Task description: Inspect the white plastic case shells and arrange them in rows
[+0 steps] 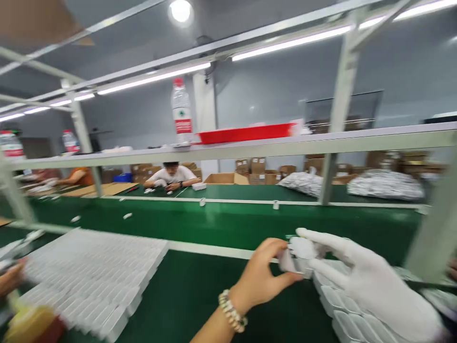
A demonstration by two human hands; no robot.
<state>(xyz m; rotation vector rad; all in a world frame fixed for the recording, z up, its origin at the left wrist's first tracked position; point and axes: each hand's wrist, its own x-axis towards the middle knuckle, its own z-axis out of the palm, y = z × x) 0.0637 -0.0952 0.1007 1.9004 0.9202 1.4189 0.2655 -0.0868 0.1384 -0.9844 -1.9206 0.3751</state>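
"Where's the light from?"
"Bright tube lights [293, 44] overhead, plus a round lamp [180, 10] blown out to white."
"Glare?"
"Faint sheen on the green surface [214, 216]."
"Sharpness?"
"Soft; the gloved right hand [369, 271] shows little detail. Bottom left smears badly, and wide-angle stretching tilts the outer posts [430, 224]."

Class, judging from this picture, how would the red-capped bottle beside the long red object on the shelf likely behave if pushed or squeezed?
The bottle would probably tip if pushed high up, being tall and narrow. Its clear, plastic-looking walls may flex when squeezed. Its rounded sides suggest it could roll once toppled.
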